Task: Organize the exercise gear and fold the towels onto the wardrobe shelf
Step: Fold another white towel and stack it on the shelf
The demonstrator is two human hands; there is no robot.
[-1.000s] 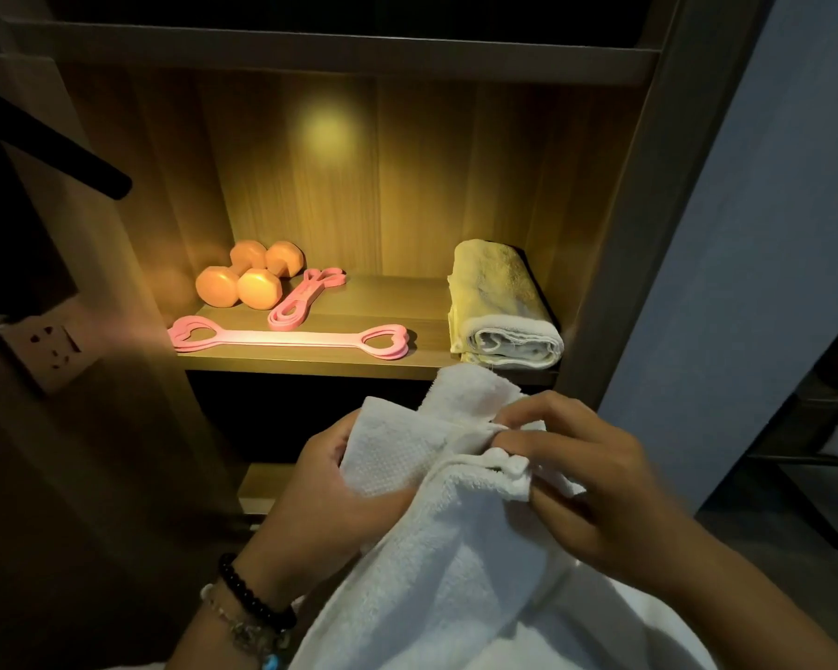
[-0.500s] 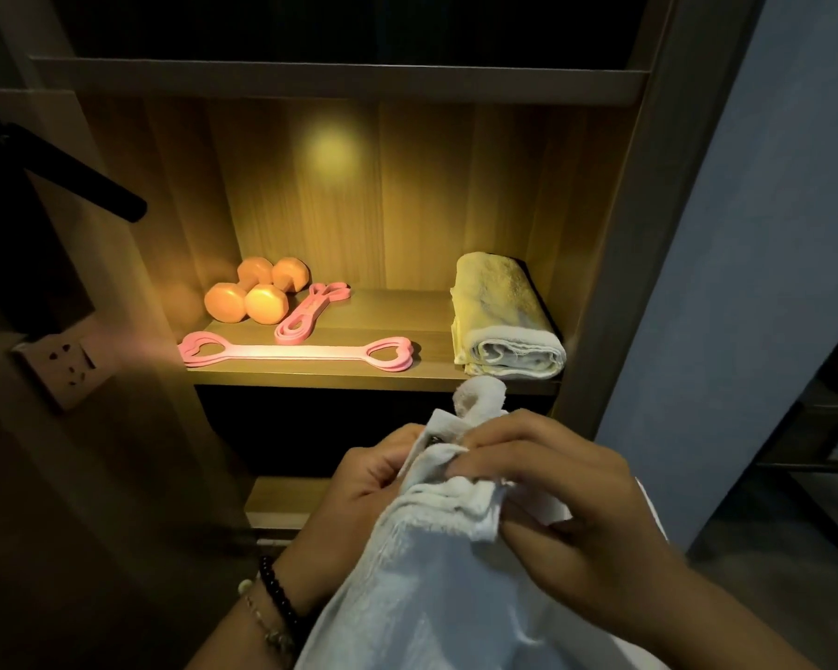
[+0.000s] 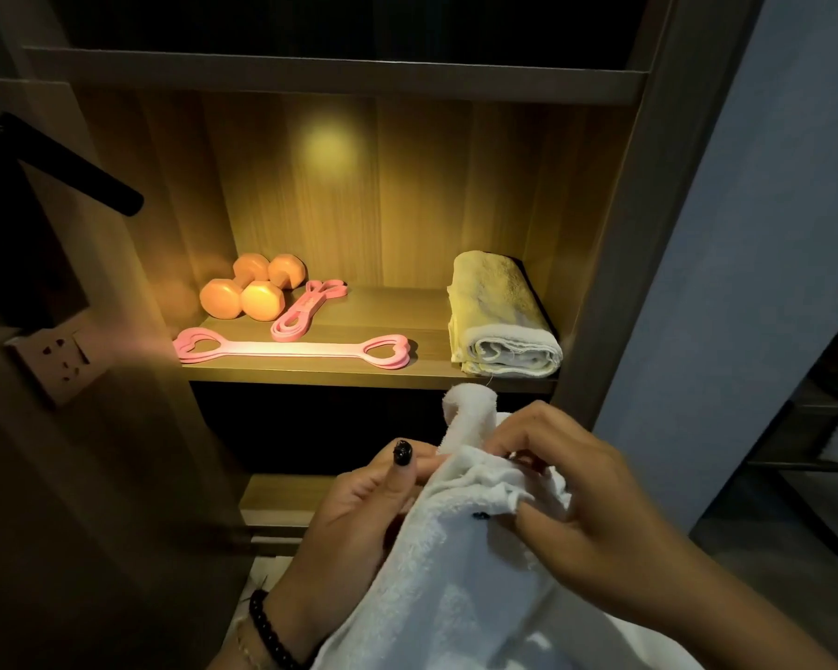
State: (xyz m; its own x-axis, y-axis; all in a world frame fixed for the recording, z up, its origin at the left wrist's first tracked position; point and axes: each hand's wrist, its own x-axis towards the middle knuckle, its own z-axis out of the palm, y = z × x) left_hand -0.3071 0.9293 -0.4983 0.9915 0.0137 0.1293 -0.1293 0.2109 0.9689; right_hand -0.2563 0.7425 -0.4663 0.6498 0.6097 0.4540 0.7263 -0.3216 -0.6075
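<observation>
The white towel (image 3: 460,563) was held below the lit shelf (image 3: 310,374); the left hand (image 3: 359,519) and right hand (image 3: 581,515) each pinched its bunched edge. On the shelf lay a folded towel (image 3: 501,326), dumbbells (image 3: 252,292) and pink bands (image 3: 291,348)

Both hands, left hand (image 3: 359,505) and right hand (image 3: 581,515), grip a white towel (image 3: 456,563) below the shelf (image 3: 359,377). Shelf holds dumbbells (image 3: 252,292), pink bands (image 3: 291,348), folded towel (image 3: 499,316).

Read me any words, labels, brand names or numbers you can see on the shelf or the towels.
None can be read.
Small dark mark on the white towel: too small to read.
Folded towel, dumbbells, pink resistance bands, wall socket: no visible text.
</observation>
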